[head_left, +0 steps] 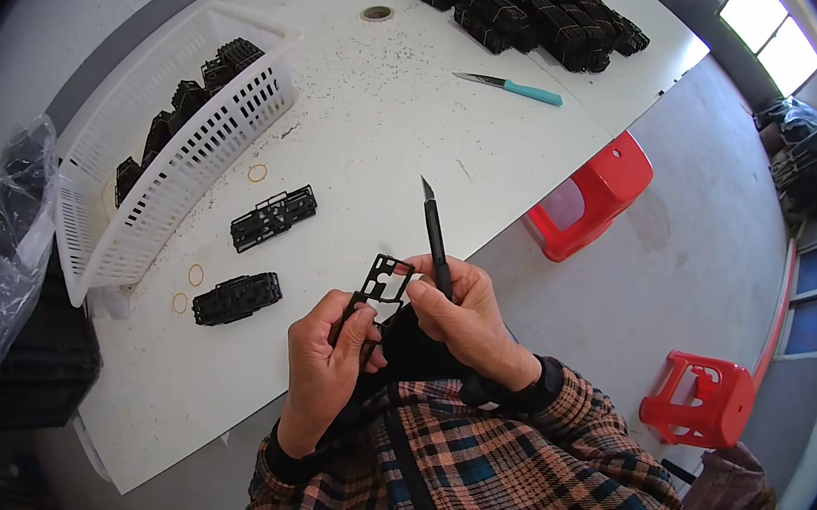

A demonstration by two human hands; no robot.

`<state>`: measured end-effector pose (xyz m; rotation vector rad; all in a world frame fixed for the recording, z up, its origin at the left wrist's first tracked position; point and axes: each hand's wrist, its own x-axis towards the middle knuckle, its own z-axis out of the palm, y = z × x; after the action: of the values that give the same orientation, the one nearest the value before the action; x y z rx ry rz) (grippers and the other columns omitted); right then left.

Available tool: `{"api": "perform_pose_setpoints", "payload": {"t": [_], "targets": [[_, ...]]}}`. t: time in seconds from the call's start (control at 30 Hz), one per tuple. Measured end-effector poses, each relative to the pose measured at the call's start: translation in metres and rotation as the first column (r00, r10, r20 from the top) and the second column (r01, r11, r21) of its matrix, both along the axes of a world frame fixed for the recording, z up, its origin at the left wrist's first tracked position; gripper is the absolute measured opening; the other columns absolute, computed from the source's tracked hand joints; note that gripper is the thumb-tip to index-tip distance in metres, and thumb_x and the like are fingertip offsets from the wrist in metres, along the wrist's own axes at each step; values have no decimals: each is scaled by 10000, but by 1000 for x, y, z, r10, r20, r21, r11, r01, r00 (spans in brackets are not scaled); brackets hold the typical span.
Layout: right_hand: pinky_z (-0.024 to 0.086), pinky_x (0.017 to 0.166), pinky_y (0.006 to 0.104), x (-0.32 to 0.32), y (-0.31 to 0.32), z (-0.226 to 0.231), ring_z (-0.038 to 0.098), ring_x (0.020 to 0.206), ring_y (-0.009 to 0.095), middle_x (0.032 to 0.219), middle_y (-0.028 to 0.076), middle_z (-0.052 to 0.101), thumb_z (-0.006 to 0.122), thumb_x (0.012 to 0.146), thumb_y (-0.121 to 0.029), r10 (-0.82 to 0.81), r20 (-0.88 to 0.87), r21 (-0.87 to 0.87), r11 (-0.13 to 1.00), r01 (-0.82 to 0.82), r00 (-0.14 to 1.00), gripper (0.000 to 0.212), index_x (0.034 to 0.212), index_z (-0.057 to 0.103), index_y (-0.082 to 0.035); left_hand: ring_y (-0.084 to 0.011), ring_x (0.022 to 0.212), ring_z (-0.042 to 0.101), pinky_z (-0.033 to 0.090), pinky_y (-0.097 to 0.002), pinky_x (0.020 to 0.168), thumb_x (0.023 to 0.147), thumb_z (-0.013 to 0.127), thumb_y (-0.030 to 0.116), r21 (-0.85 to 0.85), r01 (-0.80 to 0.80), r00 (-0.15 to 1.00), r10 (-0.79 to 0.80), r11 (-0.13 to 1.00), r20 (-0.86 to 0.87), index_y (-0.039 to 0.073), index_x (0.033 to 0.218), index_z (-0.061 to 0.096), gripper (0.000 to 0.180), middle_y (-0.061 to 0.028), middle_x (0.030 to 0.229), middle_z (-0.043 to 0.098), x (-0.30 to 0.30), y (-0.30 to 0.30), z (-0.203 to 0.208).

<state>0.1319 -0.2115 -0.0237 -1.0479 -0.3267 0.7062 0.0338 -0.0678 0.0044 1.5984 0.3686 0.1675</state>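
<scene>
Between thumb and fingers, my left hand [326,361] grips the lower part of a black plastic frame [388,278] with rectangular openings. My right hand [469,323] is closed round a black craft knife [437,243], its pointed blade tilted up and away from me. The fingertips of that hand are at the frame's right edge; whether they pinch it I cannot tell. Left of my hands, two small stacks of similar black frames lie on the table, one farther off [274,218] and one nearer [238,298].
A white perforated basket [175,156] holding black parts stands at the left. Rubber bands [258,172] lie near it. Farther back are a turquoise-handled knife [533,93], a tape roll [377,14] and banded black bundles [538,20]. Red stools [599,195] stand right of the table.
</scene>
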Motion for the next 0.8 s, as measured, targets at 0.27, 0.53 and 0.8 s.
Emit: {"api": "perform_pose_setpoints", "payload": {"t": [0.27, 0.53, 0.8], "targets": [[235, 415, 185, 6, 16, -9, 319, 464, 13, 589, -75, 409, 536, 995, -161, 12, -45, 35, 999, -11, 999, 184, 1041, 596, 6, -80, 566, 584, 453, -192, 496, 953, 579, 69, -134, 37, 999, -33, 990, 33, -8, 998, 584, 89, -25, 696, 576, -2, 12, -1], [295, 465, 182, 6, 16, -9, 384, 519, 29, 628, -54, 440, 473, 1008, -113, -8, 191, -148, 988, 37, 982, 282, 1245, 564, 12, -55, 536, 521, 410, -199, 481, 919, 578, 14, 293, -117, 989, 139, 949, -55, -18, 1043, 608, 132, -16, 699, 563, -7, 35, -17], [441, 589, 278, 12, -2, -23, 492, 620, 139, 680, 57, 512, 527, 926, 28, 187, 751, -418, 877, 237, 634, 447, 1366, 508, -44, -64, 486, 479, 392, -228, 452, 968, 514, 98, 503, -77, 994, 106, 861, -29, -5, 1032, 619, 160, -20, 642, 521, 2, 46, -52]]}}
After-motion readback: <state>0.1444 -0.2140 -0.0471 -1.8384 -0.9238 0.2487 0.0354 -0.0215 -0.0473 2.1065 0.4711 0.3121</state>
